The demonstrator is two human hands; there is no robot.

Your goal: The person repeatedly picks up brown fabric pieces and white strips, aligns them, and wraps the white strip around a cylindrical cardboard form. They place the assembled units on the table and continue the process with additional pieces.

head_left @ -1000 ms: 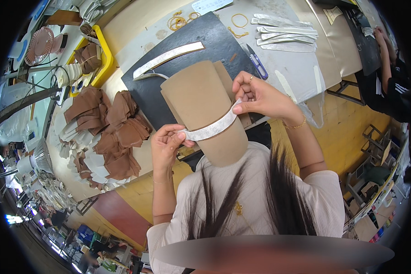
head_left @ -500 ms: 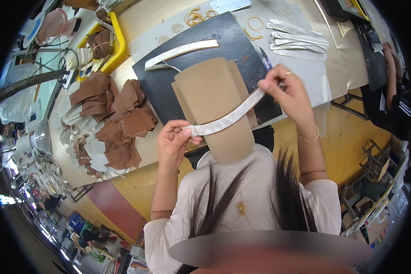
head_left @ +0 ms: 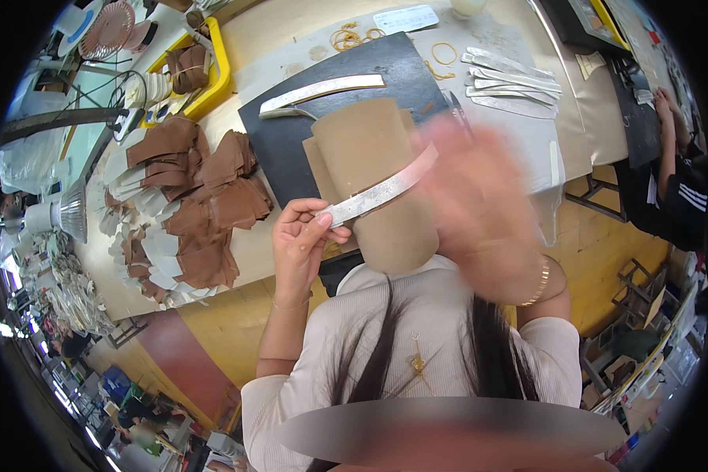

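Note:
Pinched between thumb and fingers of my left hand (head_left: 297, 240) is the left end of a curved whitish strip (head_left: 377, 194) with a brown edge. The strip slants up to the right, over a tan curved form (head_left: 362, 145). At its right end is my right hand (head_left: 484, 204), smeared by motion, so its fingers and grip do not show. The form rests partly on a dark board (head_left: 287, 161) and its near end reaches my shirt. Another whitish strip with a brown edge (head_left: 322, 90) lies on the board behind the form.
Stacks of brown leather-like pieces (head_left: 228, 200) cover the table's left side. Behind them stands a yellow tray (head_left: 222, 59). Several pale strips (head_left: 515, 82) lie at the right, near yellow bands (head_left: 444, 53). A co-worker's arm (head_left: 669, 141) is at far right.
My right hand has come down and inward from the strip's raised right end and is now blurred. My left hand still holds the left end. The view has shifted slightly.

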